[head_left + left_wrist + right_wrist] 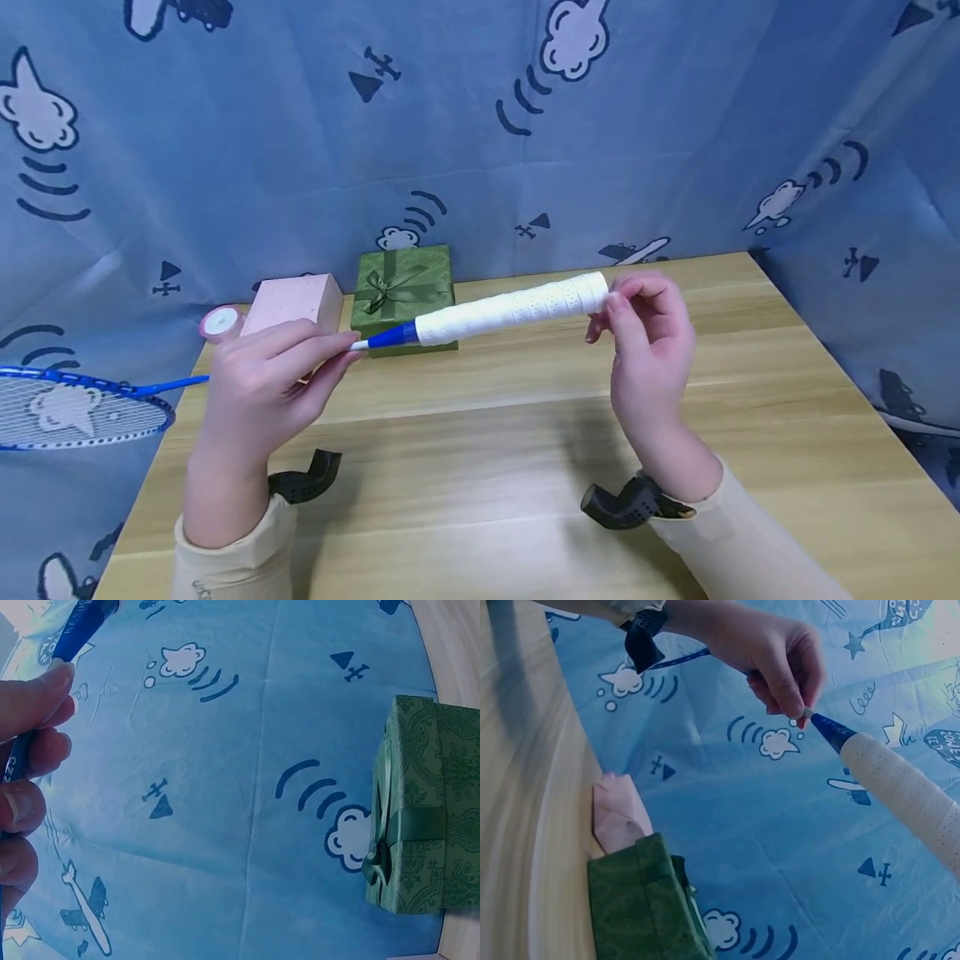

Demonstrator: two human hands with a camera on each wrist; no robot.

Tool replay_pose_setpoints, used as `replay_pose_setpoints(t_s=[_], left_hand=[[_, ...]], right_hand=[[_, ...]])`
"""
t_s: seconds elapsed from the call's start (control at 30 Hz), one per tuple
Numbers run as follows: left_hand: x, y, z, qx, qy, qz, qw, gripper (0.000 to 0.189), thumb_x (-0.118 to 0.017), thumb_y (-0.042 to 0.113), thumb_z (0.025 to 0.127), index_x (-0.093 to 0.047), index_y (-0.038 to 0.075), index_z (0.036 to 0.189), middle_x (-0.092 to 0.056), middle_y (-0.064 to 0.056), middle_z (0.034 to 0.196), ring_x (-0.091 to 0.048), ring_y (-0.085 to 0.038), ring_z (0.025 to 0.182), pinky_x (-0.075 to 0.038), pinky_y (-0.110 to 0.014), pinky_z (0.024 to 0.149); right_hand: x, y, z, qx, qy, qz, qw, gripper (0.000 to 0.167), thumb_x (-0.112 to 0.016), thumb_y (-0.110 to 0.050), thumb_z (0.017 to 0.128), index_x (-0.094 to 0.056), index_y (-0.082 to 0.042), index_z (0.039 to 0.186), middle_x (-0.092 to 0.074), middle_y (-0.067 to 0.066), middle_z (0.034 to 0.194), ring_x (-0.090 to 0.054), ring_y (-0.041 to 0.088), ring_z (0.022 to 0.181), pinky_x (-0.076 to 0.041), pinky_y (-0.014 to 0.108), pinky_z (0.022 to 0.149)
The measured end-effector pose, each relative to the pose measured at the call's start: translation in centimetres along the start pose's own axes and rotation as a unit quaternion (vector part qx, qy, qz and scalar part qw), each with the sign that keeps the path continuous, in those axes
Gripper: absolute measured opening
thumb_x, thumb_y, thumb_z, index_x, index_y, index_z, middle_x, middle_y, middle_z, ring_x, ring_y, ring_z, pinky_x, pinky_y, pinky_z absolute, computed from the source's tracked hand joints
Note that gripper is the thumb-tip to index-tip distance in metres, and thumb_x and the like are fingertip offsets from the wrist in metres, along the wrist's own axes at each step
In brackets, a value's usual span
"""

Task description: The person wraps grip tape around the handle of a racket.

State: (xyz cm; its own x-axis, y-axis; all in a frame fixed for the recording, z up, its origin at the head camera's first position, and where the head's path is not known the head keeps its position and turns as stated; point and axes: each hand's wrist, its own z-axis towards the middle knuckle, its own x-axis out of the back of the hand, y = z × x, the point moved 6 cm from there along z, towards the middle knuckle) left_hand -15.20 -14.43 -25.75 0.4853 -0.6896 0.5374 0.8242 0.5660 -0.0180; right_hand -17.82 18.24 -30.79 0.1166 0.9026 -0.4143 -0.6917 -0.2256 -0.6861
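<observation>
A badminton racket is held above the table, its handle wrapped in white perforated grip tape (513, 310) and its blue strung head (82, 408) out to the left. My left hand (273, 379) pinches the thin shaft just beyond the blue cone (393, 335), where a short white bit shows at the fingertips. At the butt end of the handle, my right hand (651, 346) has its thumb and curled fingers against the wrapped edge. The right wrist view shows the left hand (780, 664) at the cone (831, 731); the right hand lies outside it.
Towards the back of the wooden table (465, 483) stand a green gift box (405, 279) with a bow and a pink box (296, 302). A pink-rimmed roll (222, 322) is beside the pink box. A blue patterned curtain (480, 150) hangs behind.
</observation>
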Motion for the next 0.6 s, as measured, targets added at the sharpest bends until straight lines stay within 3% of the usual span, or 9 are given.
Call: replay_pose_setpoints(t_s=[0.1, 0.2, 0.27, 0.37, 0.4, 0.47, 0.53, 0.6], left_hand=[[-0.1, -0.3, -0.2, 0.006, -0.022, 0.008, 0.9997, 0.035, -0.064, 0.034, 0.104, -0.082, 0.007, 0.092, -0.072, -0.003, 0.076, -0.056, -0.013, 0.053, -0.043, -0.026, 0.049], [-1.2, 0.0, 0.3, 0.001, -0.039, 0.004, 0.9992, 0.032, -0.063, 0.032, 0.104, -0.082, 0.008, 0.095, -0.072, -0.002, 0.077, -0.059, -0.012, 0.056, -0.046, -0.027, 0.050], [-1.8, 0.2, 0.6, -0.003, -0.040, -0.001, 0.9992, 0.024, -0.067, 0.026, 0.102, -0.081, 0.008, 0.096, -0.071, -0.001, 0.077, -0.059, -0.012, 0.056, -0.046, -0.027, 0.050], [-2.8, 0.6, 1.0, -0.003, -0.044, -0.009, 0.9990, 0.012, -0.075, 0.019, 0.095, -0.081, 0.009, 0.097, -0.072, 0.000, 0.078, -0.061, -0.012, 0.058, -0.046, -0.027, 0.050], [-3.2, 0.7, 1.2, -0.002, -0.048, -0.013, 0.9988, 0.009, -0.077, 0.016, 0.093, -0.081, 0.009, 0.097, -0.071, 0.000, 0.078, -0.061, -0.012, 0.058, -0.046, -0.027, 0.050], [-4.2, 0.9, 1.5, 0.000, -0.059, -0.015, 0.9981, 0.008, -0.081, 0.012, 0.089, -0.081, 0.010, 0.097, -0.071, 0.001, 0.078, -0.061, -0.012, 0.058, -0.045, -0.027, 0.050], [-5.1, 1.2, 1.9, -0.001, -0.074, -0.014, 0.9972, 0.009, -0.082, 0.013, 0.088, -0.080, 0.010, 0.096, -0.069, 0.001, 0.077, -0.059, -0.013, 0.057, -0.045, -0.027, 0.050], [-6.0, 1.5, 2.2, -0.008, -0.085, -0.009, 0.9963, 0.007, -0.081, 0.014, 0.090, -0.080, 0.010, 0.095, -0.068, 0.000, 0.075, -0.057, -0.013, 0.056, -0.044, -0.027, 0.050]], right_hand=[[-0.1, 0.0, 0.3, 0.006, 0.028, 0.022, 0.9994, 0.005, -0.054, 0.009, 0.099, -0.058, 0.007, 0.097, -0.057, 0.014, 0.092, -0.052, 0.022, 0.070, -0.052, 0.025, 0.058], [1.3, -0.5, 0.9, 0.019, 0.068, 0.016, 0.9974, 0.007, -0.054, 0.010, 0.098, -0.060, 0.007, 0.096, -0.059, 0.016, 0.094, -0.056, 0.024, 0.077, -0.054, 0.026, 0.067], [2.0, -0.9, 1.3, 0.036, 0.079, -0.008, 0.9962, 0.009, -0.054, 0.011, 0.097, -0.061, 0.008, 0.094, -0.061, 0.016, 0.096, -0.059, 0.026, 0.084, -0.054, 0.029, 0.075], [2.4, -2.2, 1.8, 0.079, 0.056, -0.088, 0.9914, 0.006, -0.055, 0.013, 0.092, -0.061, 0.015, 0.094, -0.064, 0.013, 0.101, -0.061, 0.026, 0.096, -0.051, 0.030, 0.087], [2.3, -2.7, 1.9, 0.100, 0.038, -0.133, 0.9853, 0.008, -0.056, 0.012, 0.091, -0.060, 0.018, 0.095, -0.064, 0.014, 0.103, -0.061, 0.026, 0.099, -0.049, 0.030, 0.089], [2.1, -3.9, 1.9, 0.147, -0.001, -0.224, 0.9635, 0.016, -0.060, 0.007, 0.089, -0.061, 0.020, 0.099, -0.065, 0.019, 0.106, -0.059, 0.025, 0.106, -0.045, 0.029, 0.092], [1.6, -4.7, 1.7, 0.194, -0.047, -0.305, 0.9311, 0.025, -0.065, -0.003, 0.089, -0.064, 0.018, 0.102, -0.066, 0.025, 0.108, -0.058, 0.030, 0.108, -0.041, 0.029, 0.095], [1.2, -5.1, 1.4, 0.237, -0.092, -0.372, 0.8928, 0.031, -0.067, -0.016, 0.090, -0.067, 0.013, 0.104, -0.066, 0.030, 0.110, -0.059, 0.037, 0.106, -0.037, 0.033, 0.096]])
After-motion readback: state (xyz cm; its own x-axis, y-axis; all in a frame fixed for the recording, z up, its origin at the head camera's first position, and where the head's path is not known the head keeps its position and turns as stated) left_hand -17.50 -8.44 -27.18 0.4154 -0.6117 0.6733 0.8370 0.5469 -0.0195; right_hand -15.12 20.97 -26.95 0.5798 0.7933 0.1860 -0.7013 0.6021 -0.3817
